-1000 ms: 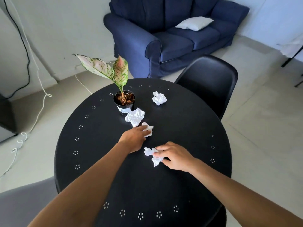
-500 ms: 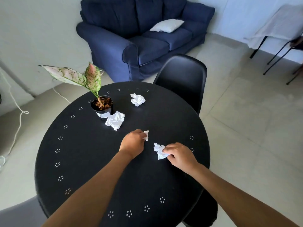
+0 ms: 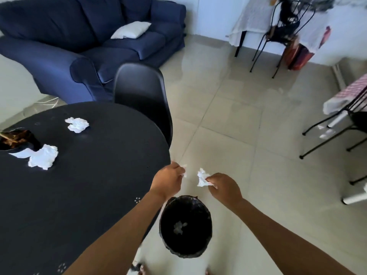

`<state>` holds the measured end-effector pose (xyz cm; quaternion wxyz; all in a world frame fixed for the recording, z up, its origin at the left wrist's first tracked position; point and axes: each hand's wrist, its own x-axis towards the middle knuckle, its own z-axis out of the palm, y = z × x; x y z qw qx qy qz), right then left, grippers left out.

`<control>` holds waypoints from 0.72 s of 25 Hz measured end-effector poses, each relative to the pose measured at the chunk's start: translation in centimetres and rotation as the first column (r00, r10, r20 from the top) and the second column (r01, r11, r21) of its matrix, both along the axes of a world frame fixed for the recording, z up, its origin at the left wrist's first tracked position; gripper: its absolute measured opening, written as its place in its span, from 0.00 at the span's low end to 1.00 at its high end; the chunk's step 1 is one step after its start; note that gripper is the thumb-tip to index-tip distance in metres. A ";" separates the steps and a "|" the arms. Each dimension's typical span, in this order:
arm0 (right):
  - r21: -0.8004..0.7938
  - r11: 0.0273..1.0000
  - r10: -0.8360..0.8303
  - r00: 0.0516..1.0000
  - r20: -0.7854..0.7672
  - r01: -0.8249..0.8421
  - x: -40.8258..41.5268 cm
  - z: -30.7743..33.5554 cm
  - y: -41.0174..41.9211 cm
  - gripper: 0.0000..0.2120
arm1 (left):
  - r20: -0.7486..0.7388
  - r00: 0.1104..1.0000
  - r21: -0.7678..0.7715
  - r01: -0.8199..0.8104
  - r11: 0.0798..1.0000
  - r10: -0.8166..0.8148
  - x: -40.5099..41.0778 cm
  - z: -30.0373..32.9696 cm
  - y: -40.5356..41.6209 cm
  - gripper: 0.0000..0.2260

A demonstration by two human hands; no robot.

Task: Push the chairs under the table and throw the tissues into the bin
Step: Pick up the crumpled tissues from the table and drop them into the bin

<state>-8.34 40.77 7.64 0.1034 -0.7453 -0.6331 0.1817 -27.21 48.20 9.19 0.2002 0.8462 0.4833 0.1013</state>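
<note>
My left hand (image 3: 168,180) is closed around a crumpled tissue (image 3: 184,170), only a white tip showing. In my right hand (image 3: 223,186) a second crumpled tissue (image 3: 202,177) is pinched. Both hands hover past the round black table's (image 3: 79,195) right edge, above and just beyond a black bin (image 3: 185,247) on the floor. One tissue (image 3: 179,227) lies inside the bin. Two more crumpled tissues (image 3: 77,125) (image 3: 43,157) rest on the table. A black chair (image 3: 142,96) stands at the table's far side, its seat tucked under.
A potted plant (image 3: 16,138) sits at the table's left edge. A blue sofa (image 3: 83,42) with a white cushion stands behind. Metal-legged chairs (image 3: 278,36) and a covered table (image 3: 345,100) stand on the tiled floor to the right.
Both hands lifted their tissues off the table and swung right, out over the floor by the bin. The view turned right with them, bringing the bin into sight.
</note>
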 end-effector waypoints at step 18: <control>-0.455 0.887 -0.164 0.974 -0.158 0.075 3.6 -21.5 -3.3 0.15 | -0.248 0.889 -0.338 -0.452 0.825 0.385 5.3 -22.2 -9.0 0.14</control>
